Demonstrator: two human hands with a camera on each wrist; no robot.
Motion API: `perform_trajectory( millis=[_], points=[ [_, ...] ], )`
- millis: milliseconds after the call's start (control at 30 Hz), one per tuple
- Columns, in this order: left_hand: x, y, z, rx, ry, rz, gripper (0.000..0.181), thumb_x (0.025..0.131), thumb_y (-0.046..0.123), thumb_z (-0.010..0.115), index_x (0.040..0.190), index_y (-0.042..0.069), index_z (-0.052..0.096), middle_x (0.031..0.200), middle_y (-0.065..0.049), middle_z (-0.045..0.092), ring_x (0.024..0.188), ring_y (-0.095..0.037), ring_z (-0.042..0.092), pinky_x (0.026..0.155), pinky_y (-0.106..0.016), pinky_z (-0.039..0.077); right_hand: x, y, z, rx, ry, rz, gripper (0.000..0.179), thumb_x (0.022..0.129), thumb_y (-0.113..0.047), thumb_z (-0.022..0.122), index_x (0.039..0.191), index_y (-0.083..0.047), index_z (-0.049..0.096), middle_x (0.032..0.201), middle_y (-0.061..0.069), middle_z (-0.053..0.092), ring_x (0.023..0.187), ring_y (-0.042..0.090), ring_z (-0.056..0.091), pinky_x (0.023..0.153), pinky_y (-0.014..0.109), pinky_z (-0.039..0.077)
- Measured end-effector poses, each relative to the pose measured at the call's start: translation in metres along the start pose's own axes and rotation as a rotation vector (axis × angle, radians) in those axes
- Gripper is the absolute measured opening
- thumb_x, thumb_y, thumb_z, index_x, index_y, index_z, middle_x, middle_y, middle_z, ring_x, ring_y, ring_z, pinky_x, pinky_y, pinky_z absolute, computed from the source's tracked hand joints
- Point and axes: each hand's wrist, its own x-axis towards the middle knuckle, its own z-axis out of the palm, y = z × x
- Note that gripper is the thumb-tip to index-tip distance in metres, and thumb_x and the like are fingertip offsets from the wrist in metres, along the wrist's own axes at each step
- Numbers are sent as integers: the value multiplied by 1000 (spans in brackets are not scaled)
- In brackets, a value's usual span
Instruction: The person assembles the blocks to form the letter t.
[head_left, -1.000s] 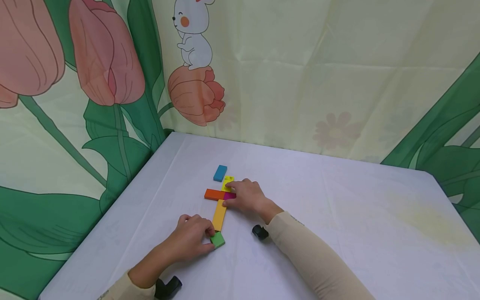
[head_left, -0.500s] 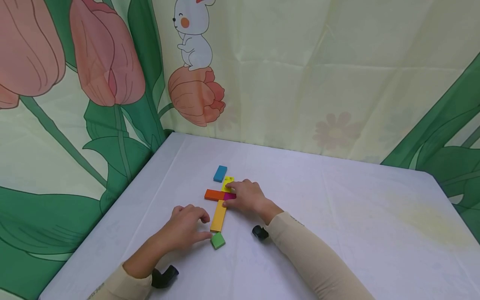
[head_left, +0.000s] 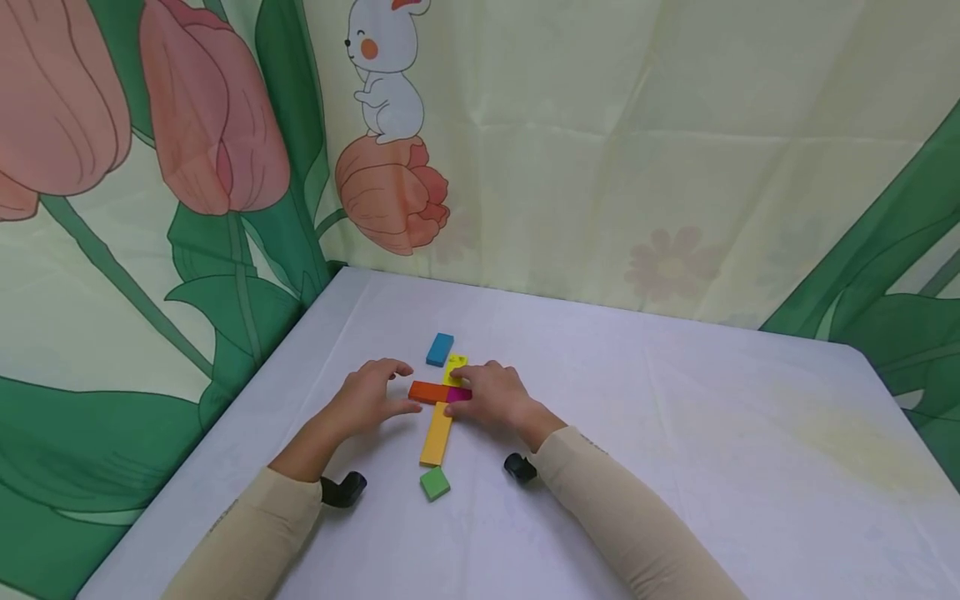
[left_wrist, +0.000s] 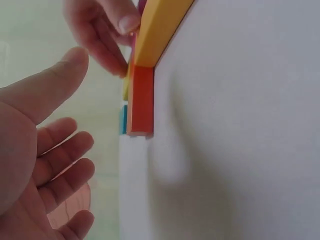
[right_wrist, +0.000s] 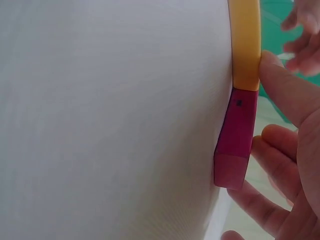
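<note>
Blocks (head_left: 439, 423), six in all, flat on white tabletop (head_left: 637, 433), left of its middle. From far to near: one blue block (head_left: 440, 350); one yellow block (head_left: 453, 362); one red block (head_left: 428, 392) and one magenta block (head_left: 457, 395), end to end in a crosswise row; one amber block (head_left: 436, 438), lengthwise against that row; one green block (head_left: 435, 483), turned askew just beside amber's near end.

Two hands, both reaching in from the near side. Left hand (head_left: 365, 398) palm inward at red's free end, thumb and fingers spread apart, clear of every block. Right hand (head_left: 495, 393) low over magenta's outer end, fingers bent, thumb on amber, one fingertip on yellow; pinching or merely pressing, cannot tell. Two beige sleeves (head_left: 251, 525), slanting toward each other. Behind, printed cloth (head_left: 562, 208) with one rabbit (head_left: 390, 87).
</note>
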Motion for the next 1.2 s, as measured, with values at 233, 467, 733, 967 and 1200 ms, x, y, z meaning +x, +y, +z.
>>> perform_trajectory(
  millis=[233, 467, 733, 967, 1200],
  points=[
    [25, -3, 0, -56, -30, -35, 71, 86, 35, 80, 147, 13, 50, 139, -15, 54, 125, -34, 51, 93, -49, 53, 0, -1, 1, -6, 5, 9, 67, 84, -51, 77, 142, -23, 58, 128, 3, 63, 116, 24, 50, 92, 43, 44],
    [50, -7, 9, -153, -46, -85, 71, 88, 32, 79, 149, 14, 48, 147, -14, 50, 137, -35, 42, 103, -52, 46, -1, 0, 0, -12, 8, 0, 67, 85, -51, 76, 143, -23, 58, 127, 2, 63, 116, 24, 50, 93, 44, 45],
    [71, -11, 18, -228, -33, -156, 70, 87, 30, 80, 147, 14, 49, 144, -13, 52, 134, -33, 45, 102, -47, 47, 0, 1, 1, -9, 2, 1, 68, 84, -51, 76, 143, -23, 57, 129, 3, 63, 117, 24, 50, 93, 43, 45],
    [84, -9, 22, -274, -26, -183, 65, 87, 26, 81, 144, 12, 51, 143, -12, 53, 133, -31, 46, 104, -44, 46, 0, 2, 1, -10, 5, -3, 67, 85, -51, 75, 143, -23, 57, 129, 2, 63, 116, 24, 51, 93, 43, 45],
    [89, -5, 20, -261, -28, -179, 64, 88, 25, 80, 143, 11, 51, 142, -12, 54, 130, -31, 49, 105, -44, 45, 0, 2, 0, -9, 7, -8, 67, 85, -51, 76, 143, -22, 57, 129, 3, 63, 116, 24, 51, 93, 43, 45]
  ],
)
